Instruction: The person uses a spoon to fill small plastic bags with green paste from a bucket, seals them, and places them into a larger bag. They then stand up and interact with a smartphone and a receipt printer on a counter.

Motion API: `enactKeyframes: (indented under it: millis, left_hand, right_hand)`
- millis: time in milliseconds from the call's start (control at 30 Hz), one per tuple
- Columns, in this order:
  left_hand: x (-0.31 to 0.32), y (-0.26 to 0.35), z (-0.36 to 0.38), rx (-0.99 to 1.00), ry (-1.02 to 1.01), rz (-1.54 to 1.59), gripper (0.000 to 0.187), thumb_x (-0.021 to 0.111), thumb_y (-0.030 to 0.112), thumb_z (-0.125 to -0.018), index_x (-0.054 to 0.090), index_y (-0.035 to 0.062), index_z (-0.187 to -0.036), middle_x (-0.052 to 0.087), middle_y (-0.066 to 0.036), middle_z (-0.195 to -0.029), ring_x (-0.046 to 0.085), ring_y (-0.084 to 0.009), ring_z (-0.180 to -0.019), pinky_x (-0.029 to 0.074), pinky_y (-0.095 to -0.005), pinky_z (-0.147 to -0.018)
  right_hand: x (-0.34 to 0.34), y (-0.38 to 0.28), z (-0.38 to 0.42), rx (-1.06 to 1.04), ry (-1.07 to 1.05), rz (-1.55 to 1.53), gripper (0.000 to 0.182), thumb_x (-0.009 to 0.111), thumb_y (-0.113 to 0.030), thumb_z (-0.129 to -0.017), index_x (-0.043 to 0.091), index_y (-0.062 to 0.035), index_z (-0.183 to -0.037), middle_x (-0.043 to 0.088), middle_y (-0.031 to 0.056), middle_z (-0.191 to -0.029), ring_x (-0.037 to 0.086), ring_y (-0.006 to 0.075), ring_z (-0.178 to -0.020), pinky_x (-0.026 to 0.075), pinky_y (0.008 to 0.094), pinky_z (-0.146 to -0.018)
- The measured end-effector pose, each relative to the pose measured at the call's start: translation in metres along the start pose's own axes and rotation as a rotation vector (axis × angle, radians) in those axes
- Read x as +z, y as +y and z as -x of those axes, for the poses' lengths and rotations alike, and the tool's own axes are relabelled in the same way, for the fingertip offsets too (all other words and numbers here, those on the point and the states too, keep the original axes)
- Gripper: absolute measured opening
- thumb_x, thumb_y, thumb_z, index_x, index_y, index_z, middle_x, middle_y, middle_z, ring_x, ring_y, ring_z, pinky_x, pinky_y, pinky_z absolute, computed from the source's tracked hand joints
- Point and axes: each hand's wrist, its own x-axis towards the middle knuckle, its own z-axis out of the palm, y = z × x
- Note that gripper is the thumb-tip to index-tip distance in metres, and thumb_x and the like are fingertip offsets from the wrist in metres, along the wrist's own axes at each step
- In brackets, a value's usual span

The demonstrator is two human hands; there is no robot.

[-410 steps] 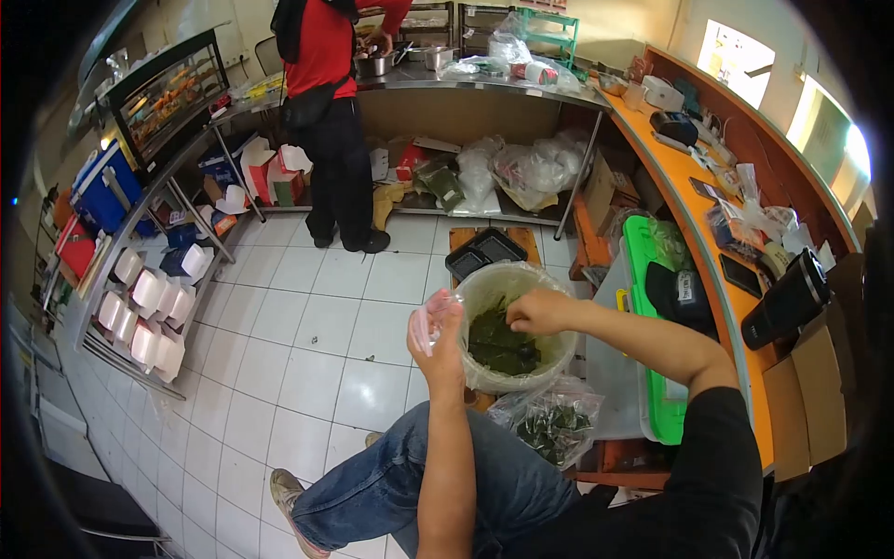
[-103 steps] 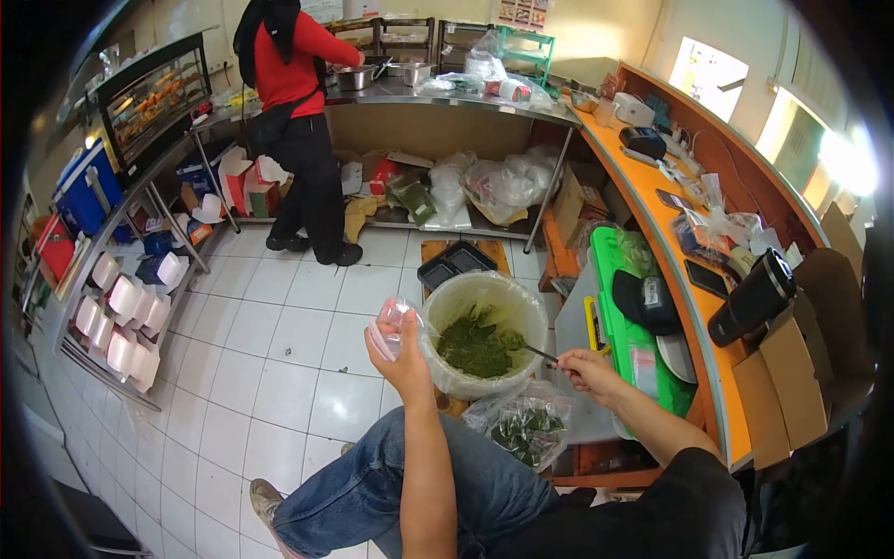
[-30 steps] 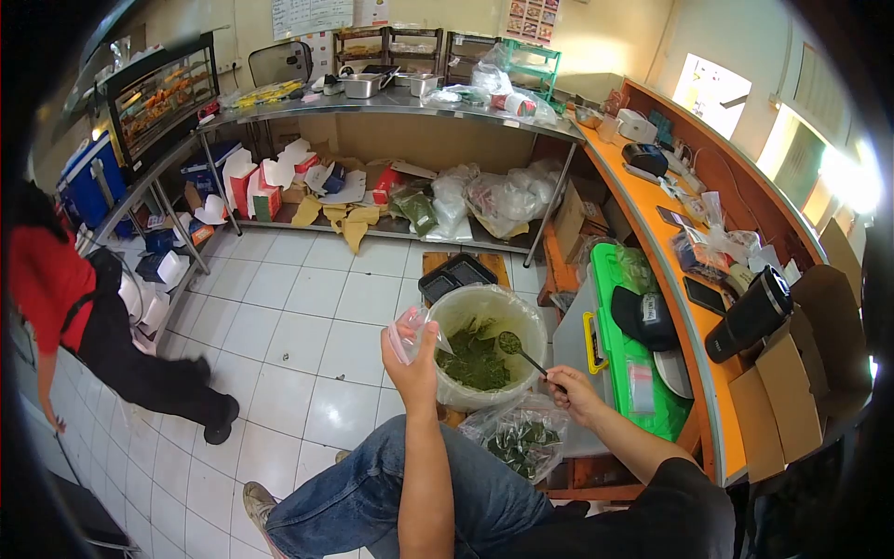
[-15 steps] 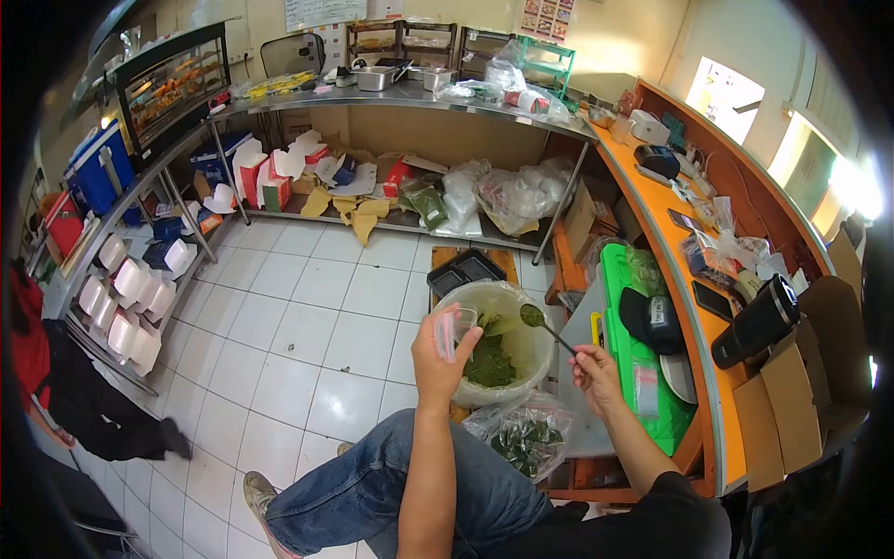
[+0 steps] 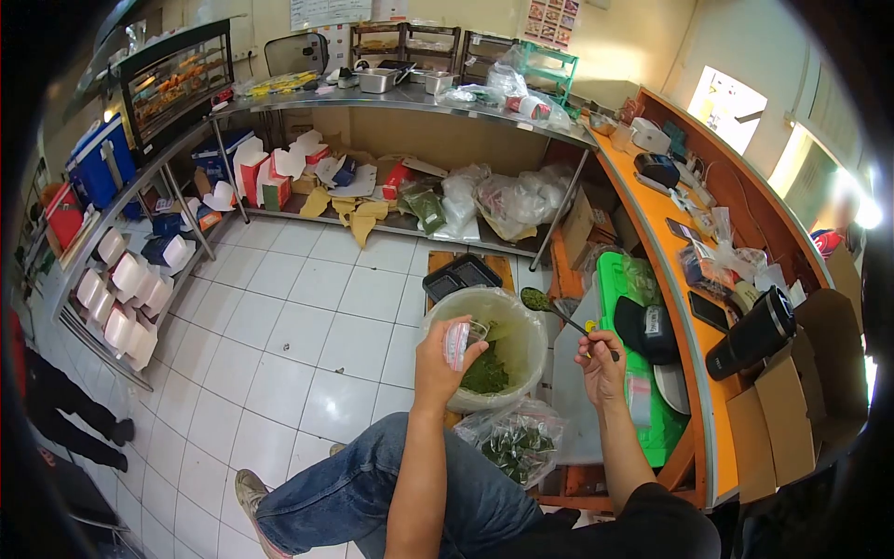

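Note:
In my left hand [image 5: 440,365] is a small clear plastic bag [image 5: 456,343] with reddish-pink markings, gripped between thumb and fingers above the left side of a lined bucket [image 5: 533,359]. Crushed green leafy material [image 5: 486,374] lies inside the bucket. My right hand [image 5: 601,359] is closed around the dark handle of a spoon [image 5: 563,317]. Green material fills the spoon's bowl, which is over the bucket's right rim. Below the bucket rests a clear bag of dark green leaves [image 5: 519,452].
A black tray [image 5: 461,275] sits behind the bucket. On my right are a green lid [image 5: 610,279] with a black cap [image 5: 643,328], and an orange counter [image 5: 656,219] with a black tumbler [image 5: 752,334]. A person's legs [image 5: 60,401] show at far left.
My right hand has drawn the spoon slightly upward and right, its bowl staying near the bucket rim. The bag in my left hand has turned. The person at left has moved farther left.

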Motion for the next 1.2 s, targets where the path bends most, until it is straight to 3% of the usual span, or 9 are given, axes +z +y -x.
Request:
enactKeyframes:
  millis: [233, 300, 433, 733, 800, 1200]
  left_hand:
    - [0.004, -0.008, -0.001, 0.035, -0.003, -0.056, 0.045, 0.084, 0.02, -0.076, 0.064, 0.0055, -0.114, 0.069, -0.013, -0.104, 0.066, -0.0245, -0.095, 0.05, -0.0337, -0.085]
    - [0.004, -0.01, 0.0, 0.083, -0.004, -0.077, 0.045, 0.085, 0.021, -0.075, 0.064, 0.0041, -0.111, 0.071, -0.013, -0.1, 0.069, -0.0253, -0.088, 0.052, -0.033, -0.078]
    - [0.005, -0.013, -0.001, 0.079, -0.057, -0.093, 0.046, 0.085, 0.02, -0.074, 0.064, 0.0032, -0.111, 0.07, -0.014, -0.101, 0.068, -0.0272, -0.091, 0.052, -0.0337, -0.079]
    - [0.005, -0.014, 0.0, 0.128, -0.12, -0.107, 0.048, 0.085, 0.019, -0.073, 0.063, 0.0024, -0.112, 0.07, -0.015, -0.1, 0.068, -0.0284, -0.091, 0.052, -0.0346, -0.079]
    - [0.004, -0.016, 0.0, 0.057, -0.183, -0.031, 0.05, 0.085, 0.02, -0.074, 0.063, 0.0062, -0.117, 0.067, -0.012, -0.107, 0.065, -0.0267, -0.1, 0.049, -0.0353, -0.087]
    - [0.007, -0.019, 0.001, 0.098, -0.21, 0.014, 0.051, 0.086, 0.017, -0.072, 0.063, 0.0062, -0.116, 0.066, -0.009, -0.111, 0.063, -0.0231, -0.104, 0.048, -0.034, -0.092]
  right_hand:
    - [0.011, 0.009, -0.013, 0.023, 0.157, 0.006, 0.021, 0.058, -0.027, -0.1, 0.06, -0.0064, -0.103, 0.064, 0.0042, -0.088, 0.061, 0.0093, -0.075, 0.058, 0.0258, -0.066]
    - [0.013, 0.01, -0.015, 0.027, 0.177, -0.004, 0.024, 0.056, -0.031, -0.101, 0.06, -0.0071, -0.103, 0.062, 0.0025, -0.084, 0.059, 0.0085, -0.072, 0.055, 0.025, -0.062]
    - [0.015, 0.012, -0.02, 0.031, 0.184, -0.019, 0.023, 0.055, -0.028, -0.101, 0.059, -0.0058, -0.104, 0.063, 0.0037, -0.084, 0.059, 0.0105, -0.069, 0.055, 0.0264, -0.062]
    - [0.024, 0.003, -0.032, 0.132, 0.052, 0.054, 0.025, 0.056, -0.03, -0.101, 0.059, -0.0051, -0.101, 0.062, 0.0041, -0.08, 0.057, 0.0104, -0.065, 0.051, 0.0272, -0.059]
    - [0.025, 0.0, -0.035, 0.174, -0.024, 0.138, 0.025, 0.056, -0.03, -0.101, 0.06, -0.0049, -0.098, 0.062, 0.0039, -0.08, 0.057, 0.01, -0.064, 0.05, 0.027, -0.058]
    - [0.05, -0.016, -0.053, 0.31, -0.224, 0.355, 0.025, 0.057, -0.025, -0.101, 0.063, -0.0008, -0.099, 0.065, 0.0059, -0.083, 0.06, 0.0105, -0.067, 0.053, 0.0273, -0.063]
